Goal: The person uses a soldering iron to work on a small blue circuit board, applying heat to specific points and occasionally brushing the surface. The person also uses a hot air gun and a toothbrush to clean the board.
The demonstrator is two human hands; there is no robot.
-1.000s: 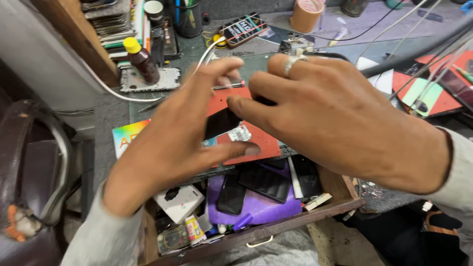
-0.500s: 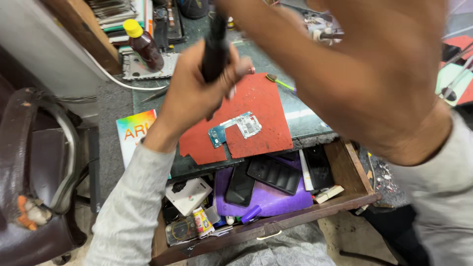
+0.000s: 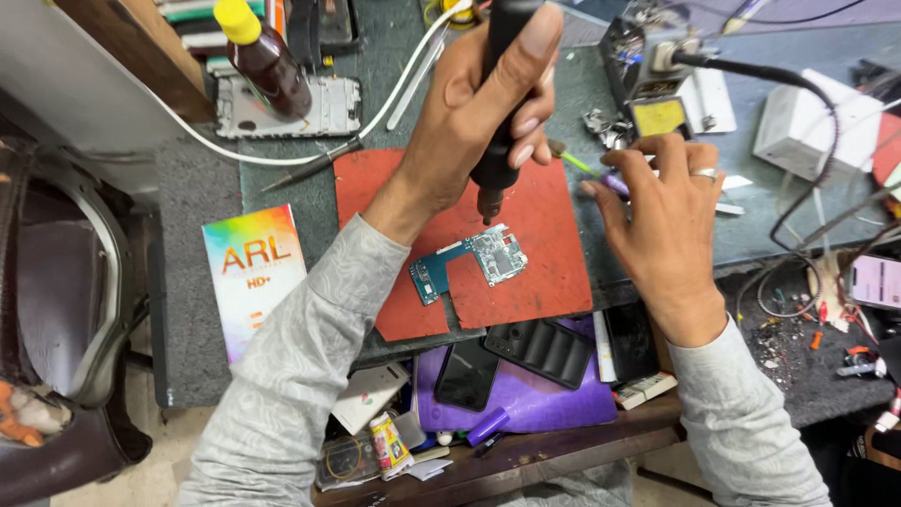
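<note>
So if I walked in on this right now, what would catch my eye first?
Probably the left hand gripping a black pen-shaped power tool upright, its tip just above a small blue-green circuit board lying on a red mat at the bench's middle. To the right, the right hand, wearing a ring, reaches toward small tools. Below, an open drawer brims with phones and a purple pouch.
</note>
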